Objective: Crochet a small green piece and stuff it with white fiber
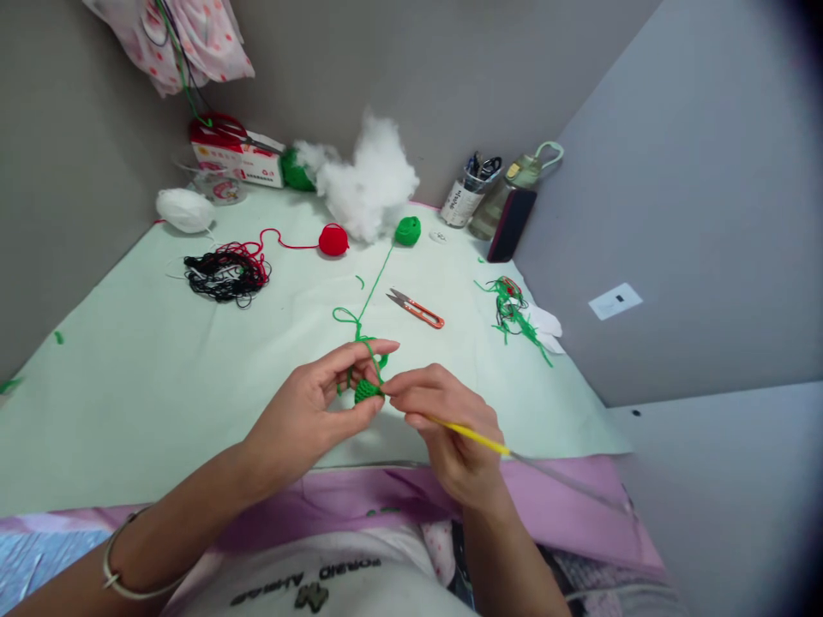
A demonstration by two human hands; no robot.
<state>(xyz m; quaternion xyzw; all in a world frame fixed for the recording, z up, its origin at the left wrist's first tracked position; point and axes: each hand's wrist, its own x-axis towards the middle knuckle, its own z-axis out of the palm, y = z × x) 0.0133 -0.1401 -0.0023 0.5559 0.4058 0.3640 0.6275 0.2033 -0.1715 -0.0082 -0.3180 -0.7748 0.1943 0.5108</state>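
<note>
A small green crochet piece (pixel 366 392) is pinched between the thumb and fingers of my left hand (pixel 325 398). Green yarn (pixel 375 283) runs from this hand's raised forefinger back to a green yarn ball (pixel 407 230). My right hand (pixel 450 420) grips a crochet hook (pixel 472 435) with a yellow handle, pen-like, its thin rear end stretching toward the lower right. The hook's tip meets the right edge of the green piece, where my fingers partly hide it. Orange-handled thread snips (pixel 417 308) lie just beyond my hands.
White stuffing (pixel 369 180) is heaped at the back, near a red yarn ball (pixel 333 241). Tangled black yarn (pixel 225 272) lies left, green scraps (pixel 514 313) right. A pen cup (pixel 461 204), a bottle (pixel 492 206) and a phone (pixel 513 225) stand by the right wall.
</note>
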